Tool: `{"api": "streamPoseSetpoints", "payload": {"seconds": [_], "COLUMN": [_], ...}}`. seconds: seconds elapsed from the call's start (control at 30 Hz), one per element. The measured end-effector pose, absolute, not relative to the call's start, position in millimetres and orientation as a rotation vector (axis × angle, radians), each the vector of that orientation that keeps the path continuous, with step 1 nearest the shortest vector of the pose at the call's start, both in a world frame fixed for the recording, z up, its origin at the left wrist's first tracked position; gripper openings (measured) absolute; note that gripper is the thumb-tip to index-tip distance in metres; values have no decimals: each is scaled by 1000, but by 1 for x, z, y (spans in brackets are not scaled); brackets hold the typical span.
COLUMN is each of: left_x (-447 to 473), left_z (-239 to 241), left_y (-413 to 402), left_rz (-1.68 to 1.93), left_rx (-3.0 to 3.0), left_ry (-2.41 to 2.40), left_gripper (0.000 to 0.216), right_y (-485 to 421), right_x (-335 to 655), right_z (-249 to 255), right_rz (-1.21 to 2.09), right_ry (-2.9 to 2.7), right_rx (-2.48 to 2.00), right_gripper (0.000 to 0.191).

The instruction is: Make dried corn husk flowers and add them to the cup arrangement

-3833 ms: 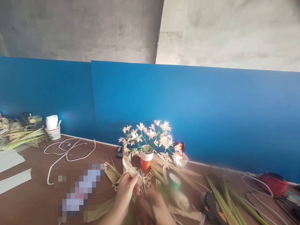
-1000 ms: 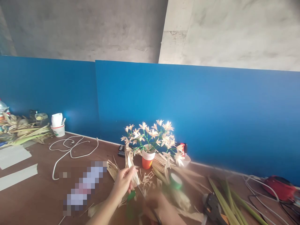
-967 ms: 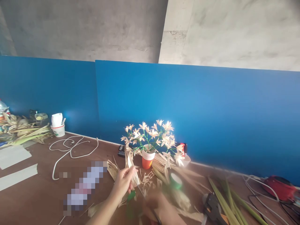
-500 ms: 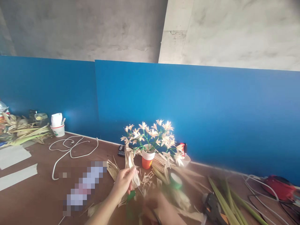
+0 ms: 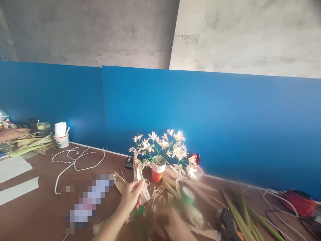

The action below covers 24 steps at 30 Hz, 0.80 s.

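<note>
My left hand pinches a pale strip of dried corn husk between thumb and fingers. Low in the view and blurred, my right hand is closed around what look like scissors; a thin dark blade points at the husk's lower end. Just behind my hands, an orange-and-white paper cup holds several cream husk flowers on green stems. Husk scraps lie around the cup, and a roll of green tape is beside my right hand.
A black glue gun and green leaves lie at right, near a red object and cables. A white cable crosses the left side. Another person's hand is over the husk pile. A blue partition stands behind.
Another person's hand has come in from the left over the husk pile. My left hand still holds the husk strip, and my right hand has barely shifted.
</note>
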<state>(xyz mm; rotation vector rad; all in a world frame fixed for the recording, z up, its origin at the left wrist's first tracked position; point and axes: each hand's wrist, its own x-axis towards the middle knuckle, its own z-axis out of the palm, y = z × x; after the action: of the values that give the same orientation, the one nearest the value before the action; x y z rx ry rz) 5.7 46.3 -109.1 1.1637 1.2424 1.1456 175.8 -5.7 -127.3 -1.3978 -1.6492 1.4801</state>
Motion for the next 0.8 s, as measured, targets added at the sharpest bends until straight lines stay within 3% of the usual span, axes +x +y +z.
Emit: {"api": "streamPoseSetpoints", "payload": {"seconds": [0.8], "left_x": [6], "left_z": [-104], "left_y": [47], "left_rz": [1293], "left_rx": [929], "left_ry": [1066], "left_gripper": [37], "right_y": [-2], "right_x": [177], "right_z": [-131], "right_rz": [1389], "right_ry": [-1606], "right_rx": [-1439], "right_gripper": [16]}}
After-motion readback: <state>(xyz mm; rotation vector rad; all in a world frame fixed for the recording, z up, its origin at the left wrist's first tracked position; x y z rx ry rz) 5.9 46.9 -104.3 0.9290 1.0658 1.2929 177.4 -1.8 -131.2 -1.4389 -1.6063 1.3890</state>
